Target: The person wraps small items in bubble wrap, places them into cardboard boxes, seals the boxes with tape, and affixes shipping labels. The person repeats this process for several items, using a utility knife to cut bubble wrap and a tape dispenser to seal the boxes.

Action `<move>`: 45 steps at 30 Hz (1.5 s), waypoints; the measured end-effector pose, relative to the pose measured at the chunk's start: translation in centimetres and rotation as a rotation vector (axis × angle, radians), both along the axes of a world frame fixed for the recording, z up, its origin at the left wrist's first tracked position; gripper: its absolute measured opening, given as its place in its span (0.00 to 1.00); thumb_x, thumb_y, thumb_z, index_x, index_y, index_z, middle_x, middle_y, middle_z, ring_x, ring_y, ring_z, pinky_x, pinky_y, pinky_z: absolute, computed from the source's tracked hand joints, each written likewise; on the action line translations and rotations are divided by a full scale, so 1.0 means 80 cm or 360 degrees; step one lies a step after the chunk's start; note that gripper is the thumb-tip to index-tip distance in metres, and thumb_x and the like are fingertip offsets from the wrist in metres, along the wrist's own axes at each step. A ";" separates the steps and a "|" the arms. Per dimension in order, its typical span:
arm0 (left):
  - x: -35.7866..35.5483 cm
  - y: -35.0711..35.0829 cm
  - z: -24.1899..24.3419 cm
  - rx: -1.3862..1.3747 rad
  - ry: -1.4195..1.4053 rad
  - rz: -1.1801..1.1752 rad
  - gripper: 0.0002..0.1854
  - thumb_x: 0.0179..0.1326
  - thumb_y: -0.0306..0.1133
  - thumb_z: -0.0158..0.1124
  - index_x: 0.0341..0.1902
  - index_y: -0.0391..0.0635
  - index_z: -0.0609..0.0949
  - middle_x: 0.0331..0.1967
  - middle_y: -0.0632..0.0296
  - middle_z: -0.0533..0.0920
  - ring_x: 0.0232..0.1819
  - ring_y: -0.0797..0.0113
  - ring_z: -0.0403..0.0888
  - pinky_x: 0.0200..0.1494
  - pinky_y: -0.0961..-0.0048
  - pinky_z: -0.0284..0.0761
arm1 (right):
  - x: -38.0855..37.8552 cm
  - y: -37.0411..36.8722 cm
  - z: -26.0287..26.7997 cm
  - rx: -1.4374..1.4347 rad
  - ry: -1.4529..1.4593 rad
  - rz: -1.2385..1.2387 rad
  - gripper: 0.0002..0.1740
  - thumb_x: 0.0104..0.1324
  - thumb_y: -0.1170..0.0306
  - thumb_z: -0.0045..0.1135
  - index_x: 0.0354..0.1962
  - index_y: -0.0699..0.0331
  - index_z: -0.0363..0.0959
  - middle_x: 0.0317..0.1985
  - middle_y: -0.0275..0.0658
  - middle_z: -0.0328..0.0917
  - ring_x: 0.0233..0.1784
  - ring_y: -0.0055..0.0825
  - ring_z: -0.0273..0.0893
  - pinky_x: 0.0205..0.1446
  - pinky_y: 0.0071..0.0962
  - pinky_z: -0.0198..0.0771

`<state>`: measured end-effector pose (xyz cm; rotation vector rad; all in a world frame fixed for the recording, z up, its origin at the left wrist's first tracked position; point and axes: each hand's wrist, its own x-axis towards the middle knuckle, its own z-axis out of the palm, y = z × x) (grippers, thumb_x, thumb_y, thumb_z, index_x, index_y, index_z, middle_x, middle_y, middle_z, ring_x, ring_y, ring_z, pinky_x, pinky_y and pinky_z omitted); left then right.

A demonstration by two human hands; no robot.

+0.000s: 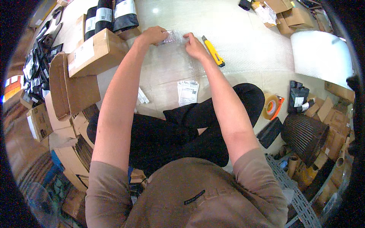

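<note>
My left hand (154,35) grips a small clear package with a pinkish tint (169,37), close to the far end of my reach. Its contents are hard to make out through the plastic. My right hand (196,48) has its index finger and thumb bent at the edge of the clear bubble wrap (245,54), which spreads over the floor to the right. On that sheet, just right of my right hand, lies a yellow utility knife (214,52) with its blade end pointing away from me. Printed paper labels (188,92) rest in a small stack before my crossed legs.
A cardboard box (94,52) and black wrapped parcels (125,14) stand at left. On the right are a large bubble wrap roll (321,57), tape rolls (271,107) and a dark slatted basket (303,138). Loose cardboard (64,142) crowds my left side.
</note>
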<state>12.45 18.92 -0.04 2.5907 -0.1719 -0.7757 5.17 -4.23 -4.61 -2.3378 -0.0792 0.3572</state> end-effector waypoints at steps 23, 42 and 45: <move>-0.026 -0.083 -0.027 0.1019 -0.1085 -0.0532 0.24 0.62 0.33 0.74 0.58 0.36 0.78 0.49 0.48 0.86 0.52 0.51 0.88 0.48 0.56 0.91 | 0.018 0.008 0.010 -0.0072 0.0311 -0.0131 0.26 0.73 0.63 0.63 0.64 0.60 0.66 0.53 0.54 0.86 0.59 0.50 0.85 0.64 0.46 0.76; -0.012 0.015 0.235 0.0122 -0.0322 -0.0412 0.33 0.59 0.50 0.70 0.60 0.34 0.83 0.45 0.47 0.90 0.47 0.55 0.90 0.53 0.59 0.85 | 0.025 0.035 0.042 -0.0350 0.0349 -0.0091 0.46 0.66 0.65 0.63 0.76 0.66 0.50 0.58 0.64 0.82 0.62 0.57 0.83 0.67 0.52 0.78; -0.078 0.052 0.245 -0.0522 0.0140 -0.0100 0.26 0.67 0.45 0.68 0.61 0.40 0.83 0.43 0.64 0.86 0.44 0.73 0.82 0.52 0.70 0.80 | 0.031 0.013 0.050 0.0152 0.0658 -0.0037 0.46 0.71 0.63 0.62 0.80 0.60 0.48 0.64 0.56 0.79 0.66 0.50 0.81 0.68 0.47 0.80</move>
